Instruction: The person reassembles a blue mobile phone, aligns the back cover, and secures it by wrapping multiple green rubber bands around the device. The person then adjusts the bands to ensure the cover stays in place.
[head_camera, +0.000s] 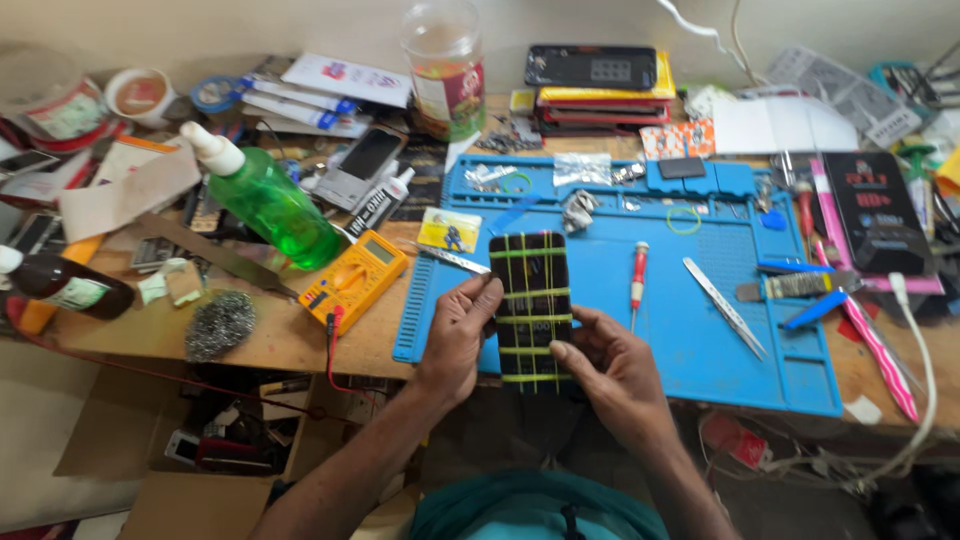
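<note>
Left hand (458, 335) fingers clasp left edge of dark phone (531, 305), bound in yellow-green rubber bands; right hand (610, 362) grips its lower right side. Phone upright over near edge of blue mat (700, 330); red screwdriver (638, 275), tweezers (725, 305) lie beyond

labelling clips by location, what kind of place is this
Most likely a phone repair bench: a blue repair mat with a screwdriver and tweezers, a yellow multimeter, and both hands holding a phone bound with rubber bands.

Green bottle (272, 200), yellow multimeter (356, 279), perhaps tweezers (726, 306)
</note>
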